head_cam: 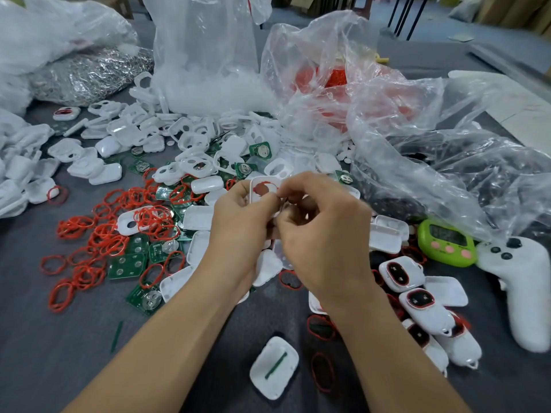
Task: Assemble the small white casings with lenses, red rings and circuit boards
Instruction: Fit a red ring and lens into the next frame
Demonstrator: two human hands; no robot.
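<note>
White casing (264, 186) sits up in the air over the middle of the table (44, 338), held between both hands. A red ring (262, 188) lies bunched up inside it and is not flat in its groove yet.

The left hand (241, 225) has its fingers curled round the casing from below and grips it. The right hand (325, 236) has bent fingers that pinch at the casing's right edge, where the ring ends. It is too blurry to tell if they hold the ring too.

I think the step now is pushing the ring into place. The ring is thin and stretchy, so it could pop out or twist if one side is pushed down too fast. It could also jump away and get lost among the loose red rings (98, 234) on the left. If the ring stays lumpy, the casing may not close well later.

Green circuit boards (125, 265) lie mixed in with those rings. Empty white casings (143, 135) are heaped farther back. Finished casings (417, 293) with red rings showing lie in a row on the right. Near them are a green timer (445, 242) and a white controller (524, 287). Clear plastic bags (417, 129) are crumpled at the back.
</note>
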